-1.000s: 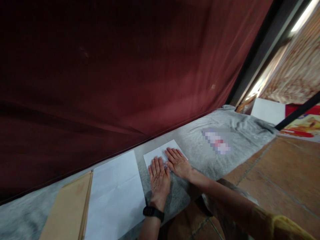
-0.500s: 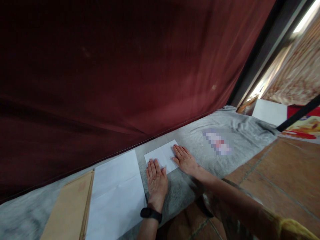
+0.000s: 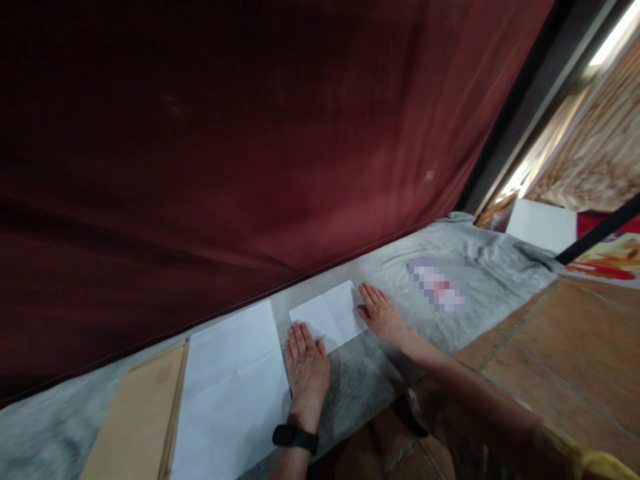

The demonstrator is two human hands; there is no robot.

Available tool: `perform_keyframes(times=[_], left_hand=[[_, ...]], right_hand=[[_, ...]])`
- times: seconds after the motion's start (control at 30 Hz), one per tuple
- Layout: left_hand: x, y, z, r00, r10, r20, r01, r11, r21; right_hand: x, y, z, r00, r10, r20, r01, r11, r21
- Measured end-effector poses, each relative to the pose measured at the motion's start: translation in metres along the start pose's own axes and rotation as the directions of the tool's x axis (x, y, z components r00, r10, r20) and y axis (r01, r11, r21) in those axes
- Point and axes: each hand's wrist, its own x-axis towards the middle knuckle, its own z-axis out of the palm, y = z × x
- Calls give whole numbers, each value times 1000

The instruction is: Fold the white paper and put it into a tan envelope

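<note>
Both left hand and right hand lie open, gripping nothing, smoothing the folded paper; a next fold needs aligned corners.

A dark red curtain hangs behind the grey cloth, with brown floor tiles at right.

Folded paper between left hand and right hand, on cloth.

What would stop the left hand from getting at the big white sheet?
Likely nothing, so yes: the left hand lies flat right beside the sheet, which has nothing on it.
</note>
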Motion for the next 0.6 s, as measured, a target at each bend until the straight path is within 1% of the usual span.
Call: perform_keyframes(times=[0.07,0.13,0.23,0.3,0.37,0.47,0.6], left_hand=[[3,-2,-2,1000,6,-26,-7,1000,-20],[6,-3,-5,999,25,-49,-26,999,-38],[9,0,-11,992,117,-45,-119,992,-44],[9,4,-13,984,180,-9,-180,983,-29],[9,7,-14,977,210,46,-210,978,-8],[9,10,-15,972,205,118,-208,978,12],[8,11,-14,976,169,140,-175,984,29]], right_hand=[[5,-10,-7,999,-39,3,39,998,42],[7,-27,-12,991,-136,2,135,985,107],[5,-55,-10,954,-298,19,290,939,186],[2,-69,-5,933,-359,39,343,915,213],[0,-75,1,934,-352,58,332,916,225],[-1,-72,7,949,-310,64,290,933,214],[-2,-63,11,955,-293,46,284,948,146]])
